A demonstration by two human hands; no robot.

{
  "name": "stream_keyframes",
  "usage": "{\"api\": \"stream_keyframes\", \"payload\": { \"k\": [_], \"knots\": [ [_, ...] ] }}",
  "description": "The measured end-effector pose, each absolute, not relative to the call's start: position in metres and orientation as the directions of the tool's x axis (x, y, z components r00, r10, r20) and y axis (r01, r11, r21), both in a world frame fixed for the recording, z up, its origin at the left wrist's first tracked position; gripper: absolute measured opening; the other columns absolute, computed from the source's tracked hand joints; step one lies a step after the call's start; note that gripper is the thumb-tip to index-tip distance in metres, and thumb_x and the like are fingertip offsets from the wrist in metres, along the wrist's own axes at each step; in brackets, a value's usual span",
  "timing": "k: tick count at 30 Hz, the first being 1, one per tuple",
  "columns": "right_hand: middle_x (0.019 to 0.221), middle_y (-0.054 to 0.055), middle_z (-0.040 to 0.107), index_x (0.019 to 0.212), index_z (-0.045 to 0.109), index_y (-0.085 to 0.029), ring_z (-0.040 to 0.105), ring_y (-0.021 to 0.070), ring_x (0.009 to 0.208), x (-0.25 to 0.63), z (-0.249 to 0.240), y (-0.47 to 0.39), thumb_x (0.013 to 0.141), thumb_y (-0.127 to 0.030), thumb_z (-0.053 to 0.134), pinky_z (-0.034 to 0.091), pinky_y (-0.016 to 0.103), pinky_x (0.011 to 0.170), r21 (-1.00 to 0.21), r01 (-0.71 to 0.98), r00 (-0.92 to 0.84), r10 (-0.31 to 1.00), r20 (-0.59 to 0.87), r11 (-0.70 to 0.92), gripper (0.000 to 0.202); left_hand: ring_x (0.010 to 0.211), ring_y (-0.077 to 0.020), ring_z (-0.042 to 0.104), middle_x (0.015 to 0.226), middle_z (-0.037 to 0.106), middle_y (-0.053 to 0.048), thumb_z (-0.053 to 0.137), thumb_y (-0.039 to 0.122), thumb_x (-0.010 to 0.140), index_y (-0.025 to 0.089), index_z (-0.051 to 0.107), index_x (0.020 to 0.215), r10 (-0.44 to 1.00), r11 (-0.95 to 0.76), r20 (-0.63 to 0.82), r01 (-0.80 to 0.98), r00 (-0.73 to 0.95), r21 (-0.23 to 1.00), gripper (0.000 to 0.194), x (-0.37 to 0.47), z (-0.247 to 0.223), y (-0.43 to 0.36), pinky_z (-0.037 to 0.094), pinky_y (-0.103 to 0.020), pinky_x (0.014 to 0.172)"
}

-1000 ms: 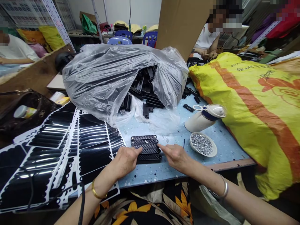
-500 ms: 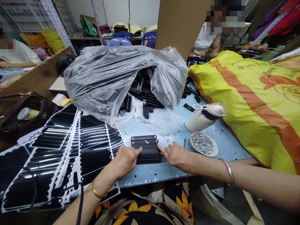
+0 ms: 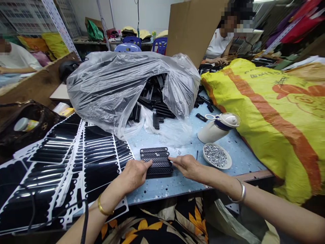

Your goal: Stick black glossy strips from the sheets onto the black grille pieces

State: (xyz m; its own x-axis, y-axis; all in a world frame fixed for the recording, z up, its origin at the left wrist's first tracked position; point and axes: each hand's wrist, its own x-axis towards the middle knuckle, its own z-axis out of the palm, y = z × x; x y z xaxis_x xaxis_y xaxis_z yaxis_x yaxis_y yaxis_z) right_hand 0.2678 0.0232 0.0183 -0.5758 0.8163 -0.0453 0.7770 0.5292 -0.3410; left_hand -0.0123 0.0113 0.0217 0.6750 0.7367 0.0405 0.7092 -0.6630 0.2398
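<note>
A row of black perforated strips (image 3: 156, 165) lies side by side on the blue speckled table, near its front edge. Small silver rings show at the ends of the upper strips, and several tiny silver pieces (image 3: 157, 154) sit on top near the middle. My left hand (image 3: 135, 174) grips the row's left end, thumb over the top; its other fingers are partly hidden. At the right end, my right hand (image 3: 187, 165) has its fingers stretched out, a fingertip touching a strip's end. Whether a tiny part is under that fingertip, I cannot tell.
Right of the strips stands a bowl of small silver parts (image 3: 215, 156), with a white lidded bottle (image 3: 213, 130) behind. A plastic bag of black parts (image 3: 106, 88) fills the back. Black sticker sheets (image 3: 101, 159) cover the left; a yellow sack (image 3: 254, 101) lies right.
My right hand's fingers have drawn together and straightened, with the fingertip still at the strips' right end. My left hand stays on the strips. The whole view has shifted slightly.
</note>
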Motion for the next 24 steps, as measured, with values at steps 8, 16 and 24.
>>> {"api": "stream_keyframes", "payload": {
  "k": [8, 16, 24],
  "knots": [
    [0.076, 0.004, 0.079, 0.088, 0.081, -0.021, 0.073, 0.0201, 0.066, 0.259, -0.004, 0.029, 0.087, -0.019, 0.059, 0.056, 0.028, 0.063, -0.651, 0.706, -0.347, 0.938, 0.026, 0.279, 0.022, 0.068, -0.022, 0.072, 0.081, 0.077, -0.009, 0.049, 0.009, 0.089, 0.018, 0.067, 0.128, 0.738, -0.666, 0.067, 0.709, 0.672, 0.232, 0.043, -0.013, 0.021, 0.012, 0.056, -0.031, 0.063],
    [0.067, 0.002, 0.076, 0.084, 0.081, -0.021, 0.062, 0.015, 0.05, 0.254, -0.008, 0.029, 0.084, -0.02, 0.061, 0.049, 0.025, 0.049, -0.695, 0.693, -0.248, 0.969, 0.023, 0.194, 0.02, 0.069, -0.0241, 0.073, 0.082, 0.077, -0.01, 0.049, 0.008, 0.089, 0.017, 0.067, 0.128, 0.746, -0.655, 0.062, 0.714, 0.663, 0.248, 0.044, -0.012, 0.021, 0.012, 0.058, -0.034, 0.063],
    [0.058, 0.001, 0.071, 0.083, 0.08, -0.019, 0.06, 0.015, 0.049, 0.252, -0.014, 0.032, 0.075, -0.023, 0.071, 0.046, 0.024, 0.047, -0.7, 0.701, -0.164, 0.986, 0.028, 0.136, 0.013, 0.068, -0.0216, 0.072, 0.081, 0.077, -0.009, 0.05, 0.008, 0.089, 0.018, 0.067, 0.127, 0.743, -0.66, 0.109, 0.697, 0.66, 0.281, 0.042, -0.014, 0.016, 0.012, 0.057, -0.031, 0.063]
  ]
}}
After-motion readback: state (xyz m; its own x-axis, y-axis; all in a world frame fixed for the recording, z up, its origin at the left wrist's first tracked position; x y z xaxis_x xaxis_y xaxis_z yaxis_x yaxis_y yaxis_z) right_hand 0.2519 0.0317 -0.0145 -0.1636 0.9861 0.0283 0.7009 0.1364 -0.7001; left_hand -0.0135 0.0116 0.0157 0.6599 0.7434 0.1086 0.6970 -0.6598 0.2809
